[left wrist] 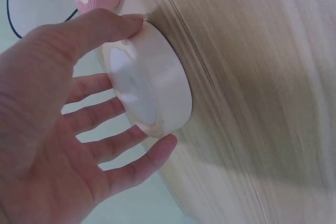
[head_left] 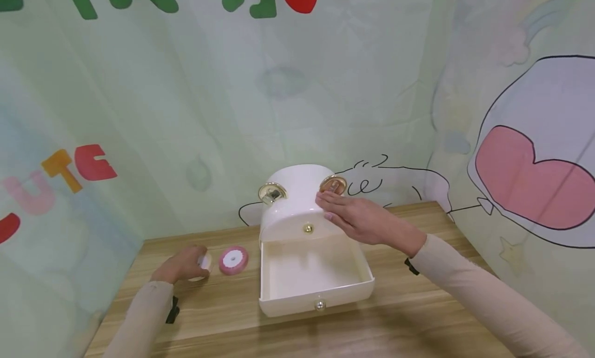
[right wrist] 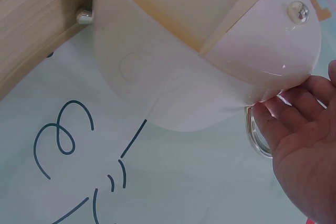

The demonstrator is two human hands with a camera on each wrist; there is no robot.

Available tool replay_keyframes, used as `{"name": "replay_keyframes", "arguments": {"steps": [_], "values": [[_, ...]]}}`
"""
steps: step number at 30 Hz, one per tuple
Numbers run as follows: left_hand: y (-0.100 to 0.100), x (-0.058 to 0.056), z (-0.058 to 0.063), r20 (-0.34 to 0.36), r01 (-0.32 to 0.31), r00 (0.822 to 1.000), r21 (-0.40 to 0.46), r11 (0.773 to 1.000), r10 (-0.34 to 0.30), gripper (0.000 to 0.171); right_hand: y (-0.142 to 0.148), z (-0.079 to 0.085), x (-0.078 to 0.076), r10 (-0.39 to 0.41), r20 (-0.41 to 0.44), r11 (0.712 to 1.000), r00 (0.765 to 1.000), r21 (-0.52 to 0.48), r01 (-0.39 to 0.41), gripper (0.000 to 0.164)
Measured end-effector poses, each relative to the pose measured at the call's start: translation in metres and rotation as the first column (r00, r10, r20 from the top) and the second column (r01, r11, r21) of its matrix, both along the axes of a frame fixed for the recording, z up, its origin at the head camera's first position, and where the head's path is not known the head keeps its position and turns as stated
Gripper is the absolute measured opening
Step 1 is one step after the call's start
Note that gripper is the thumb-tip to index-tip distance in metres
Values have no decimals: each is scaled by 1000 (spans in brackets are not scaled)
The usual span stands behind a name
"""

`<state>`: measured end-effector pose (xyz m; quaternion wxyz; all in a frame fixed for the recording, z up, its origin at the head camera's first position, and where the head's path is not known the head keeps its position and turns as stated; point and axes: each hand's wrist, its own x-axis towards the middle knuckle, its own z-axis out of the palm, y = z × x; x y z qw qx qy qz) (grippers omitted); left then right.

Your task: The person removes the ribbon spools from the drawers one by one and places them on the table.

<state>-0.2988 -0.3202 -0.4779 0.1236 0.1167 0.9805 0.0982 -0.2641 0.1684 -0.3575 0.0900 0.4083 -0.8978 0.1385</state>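
Nearest the head camera, two cream sleeves come in from the bottom edge, the left at about 7 o'clock and the right at about 4 o'clock, over the wooden desk (head_left: 418, 316). The left hand (head_left: 178, 265) lies at 9 o'clock from the storage box, its thumb and fingers curled round a cream ribbon roll (left wrist: 149, 85); in the left wrist view the thumb presses the top of the roll's rim and a fingertip touches its lower edge, while the other fingers spread behind it. The roll stands on edge against the desk surface. Just beside it, toward 3 o'clock in the head view, lies a pink ribbon roll (head_left: 233, 260), flat on the desk with its white core facing up, apart from the left hand. The cream storage box (head_left: 297, 203) stands at the middle of the desk near the wall, with a rounded top and gold ring handles at either side. Its lower drawer (head_left: 316, 283) is pulled out toward 6 o'clock, showing a bare interior and a small pearl knob on its front. The right hand (head_left: 360, 218) rests on the box's upper right side with straight, flat fingers, gripping nothing, the fingertips just below the right gold handle (head_left: 333, 184). The printed backdrop (head_left: 139, 115) hangs behind the desk.
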Motion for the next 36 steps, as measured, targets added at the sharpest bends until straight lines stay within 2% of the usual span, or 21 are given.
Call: {"name": "replay_keyframes", "arguments": {"steps": [8,14,19,25,28,36], "values": [[2,3,2,1,1,1000,8,1000,-1,69,0,-1,1,-6,12,1000,1000,2,6,51],[4,5,7,17,-54,998,-21,998,54,78,0,-1,1,-4,0,1000,1000,4,4,50],[6,11,27,-13,-43,999,-33,999,43,80,-1,-1,1,-3,-2,1000,1000,3,3,50],[19,18,52,-79,-50,996,-79,996,44,70,-1,1,3,6,-31,1000,1000,-5,-6,49],[30,26,62,-105,-51,994,-102,993,41,69,-1,2,3,11,-44,1000,999,-4,-12,48],[64,53,81,-202,24,978,-158,987,-56,67,-2,2,2,3,-26,1000,1000,14,-3,50]]}}
